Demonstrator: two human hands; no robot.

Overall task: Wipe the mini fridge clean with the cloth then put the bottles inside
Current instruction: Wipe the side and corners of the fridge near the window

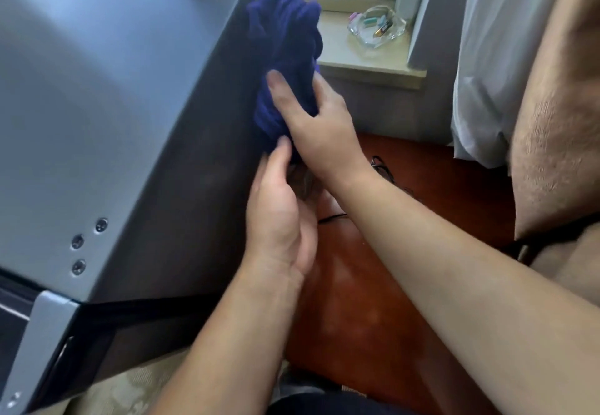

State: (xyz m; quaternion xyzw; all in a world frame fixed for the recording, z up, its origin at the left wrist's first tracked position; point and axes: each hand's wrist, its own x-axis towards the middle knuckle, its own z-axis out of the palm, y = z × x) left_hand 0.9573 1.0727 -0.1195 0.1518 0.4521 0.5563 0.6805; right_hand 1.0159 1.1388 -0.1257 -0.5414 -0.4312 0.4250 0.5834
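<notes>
The crumpled dark-blue fabric cloth [285, 41] lies bunched against the dark brown side wall of the mini fridge [97, 90], near the edge of its flat grey metal top. The fridge is cut off at the left and the top of the view, its front is barely seen, and its inside is hidden. The right hand [318, 129] grasps the cloth's lower half, thumb laid across the front and fingers wrapped round the far side, with the forearm reaching in from the lower right. The left hand [279, 220] sits just below, palm turned toward the fridge wall and thumb tip touching the cloth's bottom end. Its fingers are blurred and partly covered by the right wrist, so whether it pinches the cloth cannot be told. Three small round screws [101, 225] sit on the top near the front corner. On the pale windowsill [341, 54] beyond stands a clear glass dish [376, 27] holding small coloured items too blurred to read. A thin black cable [383, 168] lies on the red-brown wooden floor [357, 301], beside a white curtain [487, 57].
</notes>
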